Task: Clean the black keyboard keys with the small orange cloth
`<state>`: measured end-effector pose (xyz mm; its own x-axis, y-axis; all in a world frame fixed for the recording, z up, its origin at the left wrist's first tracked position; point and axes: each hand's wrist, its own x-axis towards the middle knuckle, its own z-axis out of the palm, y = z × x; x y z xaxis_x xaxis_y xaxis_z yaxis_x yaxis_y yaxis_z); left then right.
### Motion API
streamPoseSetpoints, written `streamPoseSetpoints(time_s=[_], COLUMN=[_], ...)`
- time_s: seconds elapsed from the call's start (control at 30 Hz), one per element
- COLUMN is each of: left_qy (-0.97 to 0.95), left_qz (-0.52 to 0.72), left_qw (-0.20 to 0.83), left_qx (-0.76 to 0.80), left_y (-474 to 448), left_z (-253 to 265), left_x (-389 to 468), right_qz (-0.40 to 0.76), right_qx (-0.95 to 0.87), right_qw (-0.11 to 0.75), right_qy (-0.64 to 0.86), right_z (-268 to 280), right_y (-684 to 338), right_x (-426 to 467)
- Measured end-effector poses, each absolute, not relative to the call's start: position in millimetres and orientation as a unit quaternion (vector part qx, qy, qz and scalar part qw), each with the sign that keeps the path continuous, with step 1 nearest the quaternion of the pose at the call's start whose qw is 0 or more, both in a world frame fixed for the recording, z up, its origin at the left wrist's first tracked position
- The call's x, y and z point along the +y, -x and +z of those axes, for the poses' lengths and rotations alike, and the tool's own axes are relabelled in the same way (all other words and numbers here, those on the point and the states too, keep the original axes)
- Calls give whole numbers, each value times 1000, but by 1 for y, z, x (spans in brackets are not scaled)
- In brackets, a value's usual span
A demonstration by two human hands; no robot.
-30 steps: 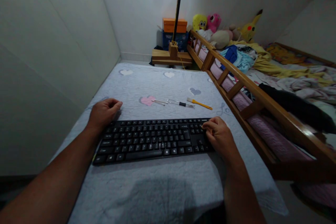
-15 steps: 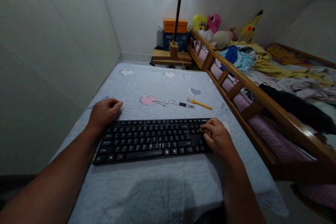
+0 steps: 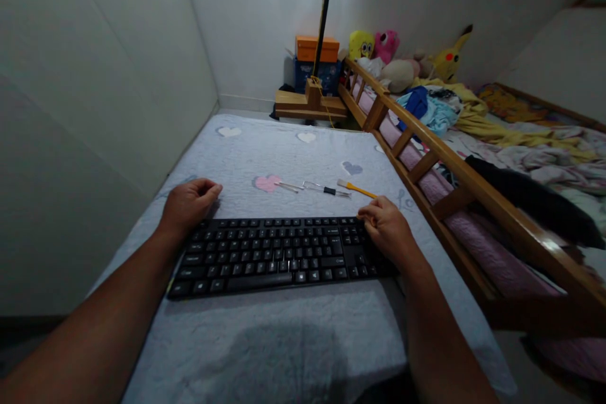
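A black keyboard (image 3: 279,255) lies flat across the bed cover, its keys facing up. My left hand (image 3: 189,202) rests at its upper left corner, fingers curled closed, with nothing visible in them. Over the top right keys is my right hand (image 3: 383,224), its thumb and forefinger pinched together; whatever may be between the fingertips is too small to make out. Beyond the keyboard lie some cotton swabs (image 3: 288,186), a wire key puller with a black handle (image 3: 330,190) and a small yellow-handled brush (image 3: 357,188). The brush handle's end is partly behind my right hand.
A pale quilted cover (image 3: 265,151) with heart shapes spreads under everything. Along the right runs a wooden bed rail (image 3: 440,145), with bedding and plush toys (image 3: 362,45) behind it. At the back stand a wooden stand (image 3: 310,104) with a pole and stacked boxes (image 3: 317,49).
My right hand has moved up slightly, from the keys at the right toward the keyboard's top edge. My left hand and the keyboard have stayed put.
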<state>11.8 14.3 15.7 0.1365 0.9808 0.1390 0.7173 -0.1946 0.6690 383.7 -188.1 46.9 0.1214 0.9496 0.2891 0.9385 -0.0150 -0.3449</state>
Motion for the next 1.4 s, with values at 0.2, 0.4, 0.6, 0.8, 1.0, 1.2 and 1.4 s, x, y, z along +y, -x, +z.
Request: streamPoseSetpoints(time_s=[0.2, 0.4, 0.6, 0.8, 1.0, 1.2, 1.4], left_qy=[-714, -720, -719, -718, -726, -720, -721], left_qz=[287, 285, 283, 287, 284, 285, 286], left_qw=[235, 226, 232, 229, 220, 224, 223], left_qx=[594, 591, 591, 591, 587, 592, 591], left_y=[-12, -13, -12, -12, -11, -10, -11], left_z=[16, 16, 16, 15, 14, 13, 13], left_x=[15, 15, 14, 15, 16, 15, 15], right_qz=[27, 37, 57, 73, 97, 129, 87], right_qx=[-662, -660, -660, -662, -672, -684, -668], right_qw=[221, 225, 232, 239, 232, 211, 273], right_qy=[715, 716, 712, 707, 697, 687, 687], right_z=[37, 39, 41, 42, 44, 53, 49], right_y=[-385, -385, -383, -383, -384, -381, -375], right_x=[-189, -199, -207, -212, -218, -223, -213])
